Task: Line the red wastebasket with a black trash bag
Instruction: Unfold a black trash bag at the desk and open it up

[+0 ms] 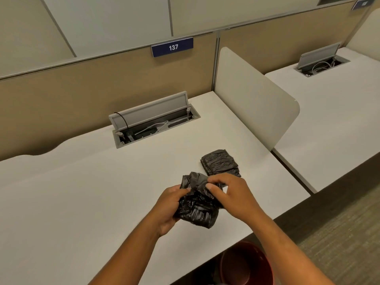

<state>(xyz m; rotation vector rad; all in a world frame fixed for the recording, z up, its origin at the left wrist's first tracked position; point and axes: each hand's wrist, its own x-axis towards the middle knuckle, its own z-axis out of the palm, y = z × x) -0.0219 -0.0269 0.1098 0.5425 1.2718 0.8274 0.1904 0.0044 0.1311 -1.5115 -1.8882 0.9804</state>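
Note:
A crumpled black trash bag is held just above the white desk, gripped from both sides. My left hand holds its left and lower part. My right hand pinches its upper right edge. A folded stack of black trash bags lies flat on the desk just beyond my hands. The red wastebasket stands on the floor below the desk's front edge, partly hidden by my right forearm; its inside looks bare.
An open cable hatch with a raised grey lid is set into the desk further back. A white divider panel borders the desk on the right, with a second desk beyond. Carpet lies at lower right.

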